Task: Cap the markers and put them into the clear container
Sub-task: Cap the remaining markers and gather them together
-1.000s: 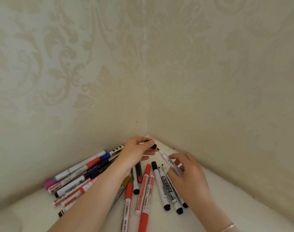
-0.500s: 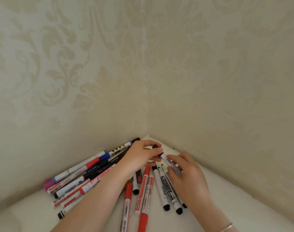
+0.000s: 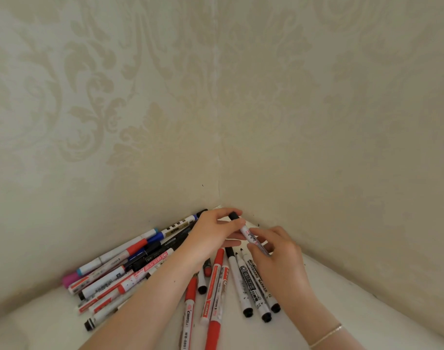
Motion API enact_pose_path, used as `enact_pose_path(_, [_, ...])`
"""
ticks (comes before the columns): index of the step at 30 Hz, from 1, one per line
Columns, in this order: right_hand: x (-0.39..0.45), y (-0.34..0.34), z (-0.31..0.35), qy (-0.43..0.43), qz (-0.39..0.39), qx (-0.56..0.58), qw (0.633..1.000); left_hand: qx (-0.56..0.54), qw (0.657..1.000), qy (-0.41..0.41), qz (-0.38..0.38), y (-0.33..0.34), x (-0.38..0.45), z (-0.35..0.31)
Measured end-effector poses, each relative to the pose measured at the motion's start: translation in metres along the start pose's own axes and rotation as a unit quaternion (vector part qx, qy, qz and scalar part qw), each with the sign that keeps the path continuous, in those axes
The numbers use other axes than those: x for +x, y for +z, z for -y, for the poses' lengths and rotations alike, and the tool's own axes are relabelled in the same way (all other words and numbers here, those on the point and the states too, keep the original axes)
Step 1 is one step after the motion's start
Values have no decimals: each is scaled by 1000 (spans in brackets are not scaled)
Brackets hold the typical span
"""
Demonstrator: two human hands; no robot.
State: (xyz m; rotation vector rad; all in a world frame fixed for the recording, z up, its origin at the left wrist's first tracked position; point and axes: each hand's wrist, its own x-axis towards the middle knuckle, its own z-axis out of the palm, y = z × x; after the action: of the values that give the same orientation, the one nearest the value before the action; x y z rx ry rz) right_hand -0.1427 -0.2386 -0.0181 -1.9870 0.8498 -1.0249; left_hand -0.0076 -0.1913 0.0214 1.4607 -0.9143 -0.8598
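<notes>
Nearest the person, a thin bracelet [image 3: 327,335] circles the right wrist, and both forearms reach forward over the white counter [image 3: 342,311]. Taking the held marker [image 3: 251,237] as the landmark: just on the near side of it lies a fan of red markers [image 3: 211,286] and black-capped whiteboard markers [image 3: 251,286], their far ends pointing toward it and some tips bare. To its near left, a heap of mixed markers [image 3: 120,271] in blue, red, pink and black lies against the left wall.

The right hand [image 3: 276,258] pinches the held marker's white barrel between thumb and fingers, the barrel slanting up and away to the left. The left hand [image 3: 213,233] curls round the far end of the same marker, its fingertips pinching the black cap [image 3: 233,216], which sits on or right at the marker's tip; whether it is fully seated I cannot tell.

Beyond the held marker, the counter runs into a corner where two walls of pale patterned wallpaper [image 3: 140,109] meet. The clear container does not show in this view.
</notes>
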Motion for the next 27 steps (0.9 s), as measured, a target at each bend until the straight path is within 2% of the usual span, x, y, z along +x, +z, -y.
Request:
enact_pose_path(5, [15,0,19,75,13,126,989,-43,999,14,15,-7,2,-6])
enact_pose_path(8, [27,3,30,88,20,143,986,-47,998,24,15,-17,3,-11])
enact_pose_path(14, [50,5,46,29,95,6,995,-23,998,47,-22,-49,4,-24])
enact_pose_path(23, [72,0,27,88,186,-160,965,-36,993,64,-87,-105,1,-36])
enact_pose_path(27, [69,10,27,88,229,-193,950,-25,989,80,-118,-125,-3,-42])
